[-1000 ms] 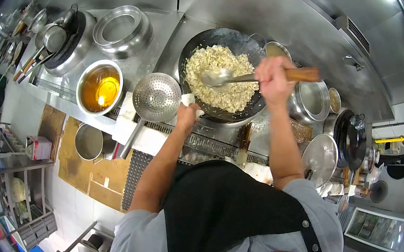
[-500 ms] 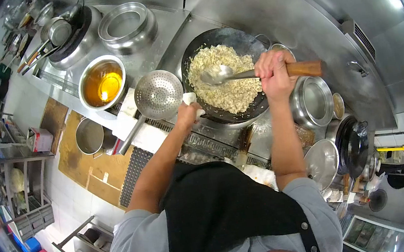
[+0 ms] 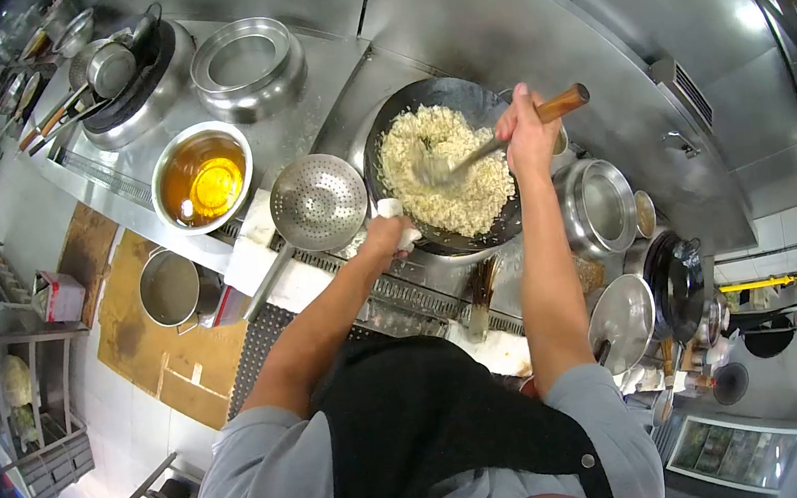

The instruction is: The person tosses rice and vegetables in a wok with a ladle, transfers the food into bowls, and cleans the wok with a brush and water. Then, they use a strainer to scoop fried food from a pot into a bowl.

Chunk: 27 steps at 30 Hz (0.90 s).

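Okay, near to far; bottom centre is the apron (image 3: pixel 406 427), both forearms reaching up the frame past it; left hand (image 3: pixel 383 239) just below centre, fingers closed around a white cloth (image 3: pixel 391 209), at the near-left rim of the wok (image 3: pixel 459 92); whether the fingers also clamp the rim under the cloth, cannot tell.

Wok sits centre, slightly above the middle; pale, finely chopped food (image 3: pixel 477 199) covers much of its inside, with bare dark metal showing on the far side.

Right hand (image 3: pixel 528 138) is over the wok's right edge, closed on the ladle (image 3: pixel 479 154); key relation: ladle's long axis slants from upper right (wooden grip end) to lower left, bowl down in the food, left of the right hand and a bit lower in frame; bowl is motion-blurred, so its tilt can't be read; right hand is nearer the food, left is at the rim.

Left of the wok, strainer (image 3: pixel 318 199) lies just beside the left hand, handle pointing lower left; steel pot (image 3: pixel 603 209) right of the wok; farther out, upper left, amber liquid (image 3: pixel 181 191) in an open bowl; beyond that, stacked steelware (image 3: pixel 251 103); back wall (image 3: pixel 528 4) up top.
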{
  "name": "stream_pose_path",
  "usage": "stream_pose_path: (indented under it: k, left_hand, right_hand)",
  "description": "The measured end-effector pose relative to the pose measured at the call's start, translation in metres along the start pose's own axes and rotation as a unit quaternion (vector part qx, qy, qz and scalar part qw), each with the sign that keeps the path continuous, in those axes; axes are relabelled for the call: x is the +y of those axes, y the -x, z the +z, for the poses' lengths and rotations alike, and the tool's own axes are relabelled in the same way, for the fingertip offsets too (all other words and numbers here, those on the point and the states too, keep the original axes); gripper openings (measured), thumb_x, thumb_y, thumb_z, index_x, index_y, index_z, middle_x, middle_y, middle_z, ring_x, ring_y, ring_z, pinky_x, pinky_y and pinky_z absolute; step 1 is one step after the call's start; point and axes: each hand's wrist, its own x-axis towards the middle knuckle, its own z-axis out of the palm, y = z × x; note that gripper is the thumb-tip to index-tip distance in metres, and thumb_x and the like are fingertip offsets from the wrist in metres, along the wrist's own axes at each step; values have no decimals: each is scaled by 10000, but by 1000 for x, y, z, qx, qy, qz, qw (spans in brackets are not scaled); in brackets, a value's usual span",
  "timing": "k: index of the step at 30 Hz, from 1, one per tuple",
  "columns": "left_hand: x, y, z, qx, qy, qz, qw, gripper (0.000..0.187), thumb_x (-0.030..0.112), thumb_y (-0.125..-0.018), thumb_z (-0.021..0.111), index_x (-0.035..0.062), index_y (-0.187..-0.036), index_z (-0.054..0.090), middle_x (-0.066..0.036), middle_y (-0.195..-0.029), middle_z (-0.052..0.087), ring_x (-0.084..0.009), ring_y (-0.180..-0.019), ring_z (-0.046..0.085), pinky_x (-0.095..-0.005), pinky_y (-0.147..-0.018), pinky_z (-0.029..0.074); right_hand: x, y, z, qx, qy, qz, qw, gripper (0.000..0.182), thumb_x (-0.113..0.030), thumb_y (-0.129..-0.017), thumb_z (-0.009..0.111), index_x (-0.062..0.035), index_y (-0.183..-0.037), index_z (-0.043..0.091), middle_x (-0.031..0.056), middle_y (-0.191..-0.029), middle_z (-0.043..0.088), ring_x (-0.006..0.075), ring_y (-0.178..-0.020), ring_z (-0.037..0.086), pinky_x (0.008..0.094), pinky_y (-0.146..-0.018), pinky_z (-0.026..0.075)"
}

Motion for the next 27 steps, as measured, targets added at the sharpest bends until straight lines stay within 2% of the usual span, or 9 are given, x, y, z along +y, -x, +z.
stream_pose_path:
  k: [3, 6, 8, 10, 11, 13, 20, 24, 27]
  left_hand:
    - [-13, -2, 7, 26, 75, 27, 996, 135, 137, -854, 663, 24, -928, 677, -134, -777, 667, -225, -554, 614, -355, -406, 443]
    - [-24, 34, -2, 23, 70, 63, 995, 198, 200, -909, 662, 34, -1015, 677, -134, -865, 701, -240, -707, 673, -374, -520, 524]
    - [-36, 92, -28, 30, 23, 93, 995, 208, 209, -944, 636, 37, -1059, 653, -132, -885, 694, -233, -717, 671, -376, -538, 533]
    - [-153, 52, -89, 2, -56, 365, 929, 220, 205, -946, 633, 30, -1079, 628, -110, -870, 675, -217, -726, 664, -370, -549, 526]
    - [-128, 65, -79, -8, -56, 371, 927, 220, 205, -946, 633, 30, -1079, 628, -110, -870, 675, -217, -726, 664, -370, -549, 526]
    - [-50, 126, -50, 64, 117, 56, 989, 206, 188, -925, 650, 35, -1061, 625, -95, -855, 666, -212, -719, 655, -364, -543, 511]
    - [-63, 50, -36, -3, 48, 73, 996, 225, 133, -919, 633, -62, -1032, 646, -146, -834, 683, -232, -689, 672, -368, -538, 534]
    - [-78, 90, -63, 18, 56, 101, 993, 206, 101, -927, 612, -30, -1085, 636, -121, -886, 680, -226, -786, 686, -368, -611, 565]
    - [-20, 78, -35, 14, 97, 78, 992, 142, 118, -911, 617, 9, -1002, 635, -91, -797, 652, -191, -628, 629, -356, -473, 487]
  right_hand:
    - [-54, 90, 18, -65, 108, -18, 992, 427, -241, -1010, 642, -95, -635, 499, 2, -521, 496, 115, -446, 454, 292, -470, 379]
    - [38, 85, -7, 31, 222, -166, 960, 446, -268, -1013, 644, -93, -620, 525, -3, -507, 496, 126, -422, 472, 297, -423, 351]
    - [-25, 42, -4, 98, 154, -55, 982, 468, -297, -1020, 643, -96, -619, 507, 22, -534, 505, 142, -432, 453, 314, -435, 375]
    - [-91, 11, -19, 165, 53, -25, 985, 479, -339, -1025, 634, -100, -632, 499, 40, -542, 507, 150, -440, 453, 322, -440, 392]
    - [-129, 10, -22, 154, 28, -23, 987, 460, -359, -1031, 619, -109, -669, 486, 32, -536, 487, 155, -430, 451, 327, -442, 392]
    - [-174, 32, -19, 119, -10, -21, 993, 447, -383, -1041, 587, -116, -703, 467, 20, -529, 463, 158, -439, 476, 332, -442, 401]
    - [-18, 119, -40, 91, 293, -59, 950, 332, -378, -1015, 625, -62, -914, 619, 62, -671, 600, 216, -576, 628, 374, -502, 506]
    - [-48, 252, -108, -120, -30, 284, 951, 544, -372, -1006, 635, -98, -1458, 510, 189, -980, 724, 279, -711, 722, 401, -587, 615]
    - [-52, 299, -83, -1, -205, 495, 845, 607, -288, -1058, 532, -181, -1607, 296, 198, -1083, 703, 219, -673, 708, 324, -561, 617]
